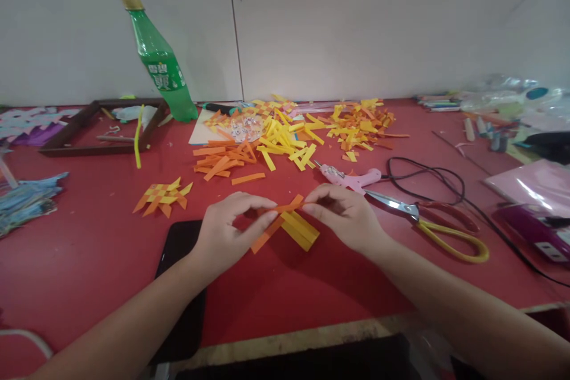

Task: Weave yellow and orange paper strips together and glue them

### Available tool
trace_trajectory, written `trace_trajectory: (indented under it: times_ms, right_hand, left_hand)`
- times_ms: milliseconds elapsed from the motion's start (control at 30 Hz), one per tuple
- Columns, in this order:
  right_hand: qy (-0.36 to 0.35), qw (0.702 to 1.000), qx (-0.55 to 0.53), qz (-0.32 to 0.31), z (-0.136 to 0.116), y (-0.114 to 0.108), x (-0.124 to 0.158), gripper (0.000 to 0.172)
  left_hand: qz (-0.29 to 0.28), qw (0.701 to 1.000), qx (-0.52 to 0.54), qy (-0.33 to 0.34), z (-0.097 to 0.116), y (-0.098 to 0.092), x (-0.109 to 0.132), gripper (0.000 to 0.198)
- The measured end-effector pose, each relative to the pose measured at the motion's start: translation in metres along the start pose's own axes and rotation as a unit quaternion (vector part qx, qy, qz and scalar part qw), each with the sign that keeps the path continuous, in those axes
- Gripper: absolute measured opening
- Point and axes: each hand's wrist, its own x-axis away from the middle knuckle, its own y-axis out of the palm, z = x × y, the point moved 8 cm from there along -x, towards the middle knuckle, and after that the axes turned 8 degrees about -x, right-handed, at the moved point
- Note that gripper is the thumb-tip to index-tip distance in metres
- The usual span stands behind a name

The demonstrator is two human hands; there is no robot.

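Between my two hands is a small weave of orange and yellow paper strips (301,230), raised just over the red table. My left hand (231,222) pinches the left end of an orange strip between thumb and fingers. At the other end of that strip, my right hand (341,211) pinches with thumb and forefinger. Yellow strips hang down to the right, and an orange one slants down to the left. A finished-looking woven paper fish shape (164,197) in orange and yellow lies left of my left hand. Under my left forearm rests a black phone (178,243).
Loose orange strips (220,160) and yellow strips (285,139) are heaped behind my hands. Right of them lie a pink glue gun (351,178) with a black cord and scissors (427,222). A green bottle (162,65) leans against the wall by a brown frame (80,151).
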Motion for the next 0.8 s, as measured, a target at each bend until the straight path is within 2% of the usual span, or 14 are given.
trace_trajectory:
  times_ms: [133, 200, 267, 333, 400, 467, 500, 567, 667, 733, 800]
  right_hand:
    - [0.021, 0.998, -0.024, 0.056, 0.008, -0.015, -0.005, 0.018]
    - [0.014, 0.997, -0.016, 0.07, 0.01, -0.018, -0.005, 0.017]
    - [-0.024, 0.997, 0.017, 0.077, 0.006, -0.02, -0.005, 0.018]
    - [-0.094, 0.991, 0.089, 0.025, -0.004, -0.011, -0.003, 0.019]
    - [-0.162, 0.967, 0.173, -0.093, -0.011, 0.008, 0.001, 0.021]
    - [-0.197, 0.927, 0.24, -0.211, -0.011, 0.026, 0.01, 0.032]
    - [-0.202, 0.91, 0.262, -0.25, -0.009, 0.031, 0.013, 0.04]
    - [-0.199, 0.893, 0.289, -0.283, -0.006, 0.034, 0.016, 0.049]
    - [-0.187, 0.885, 0.309, -0.295, -0.005, 0.037, 0.018, 0.045]
    - [-0.183, 0.88, 0.321, -0.298, -0.004, 0.04, 0.019, 0.04]
    - [-0.182, 0.88, 0.329, -0.289, -0.004, 0.043, 0.022, 0.037]
  left_hand:
    - [0.075, 0.996, 0.009, -0.048, -0.014, -0.014, 0.0, 0.013]
    - [0.073, 0.995, -0.048, -0.052, -0.019, -0.014, -0.002, 0.014]
    - [0.069, 0.988, -0.129, -0.041, -0.022, -0.013, -0.005, 0.017]
    - [0.08, 0.972, -0.222, -0.002, -0.018, -0.013, -0.006, 0.024]
    - [0.089, 0.958, -0.268, 0.045, -0.008, -0.011, -0.005, 0.026]
    - [0.068, 0.963, -0.242, 0.098, 0.004, -0.005, -0.001, 0.022]
    - [0.042, 0.97, -0.206, 0.124, 0.01, 0.0, 0.002, 0.02]
    - [-0.008, 0.978, -0.146, 0.15, 0.018, 0.008, 0.008, 0.019]
    - [-0.089, 0.967, -0.151, 0.187, 0.025, 0.023, 0.017, 0.023]
    - [-0.108, 0.95, -0.191, 0.224, 0.029, 0.029, 0.022, 0.021]
    - [-0.1, 0.933, -0.219, 0.267, 0.035, 0.031, 0.025, 0.02]
